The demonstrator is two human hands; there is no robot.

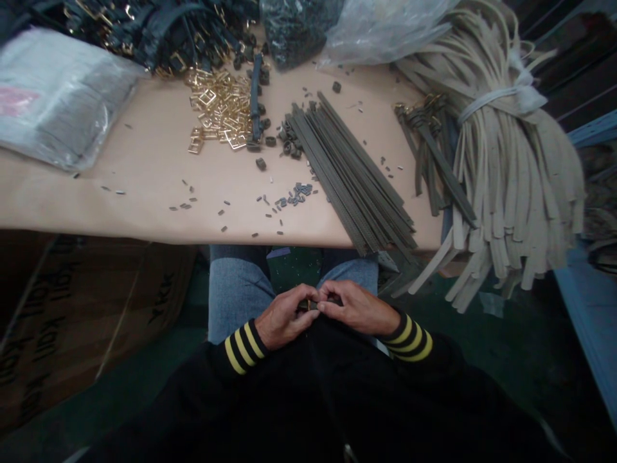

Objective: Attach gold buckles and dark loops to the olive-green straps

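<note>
Both hands meet in my lap, below the table's front edge. My left hand [284, 316] and my right hand [354, 307] are closed, fingertips pinched together on a small dark strap piece [313, 305] with a glint of gold at it. Most of that piece is hidden by the fingers. On the table [144, 186] above lie a bundle of grey-green straps [347, 170], a heap of gold buckles [219, 109] and small dark loops [289, 138].
A thick bundle of beige straps [511, 161] hangs over the table's right end. Finished dark straps with buckles [159, 32] pile at the back, beside plastic bags [58, 96]. Tiny metal pins [292, 196] lie scattered. Cardboard boxes [72, 308] stand at the left below.
</note>
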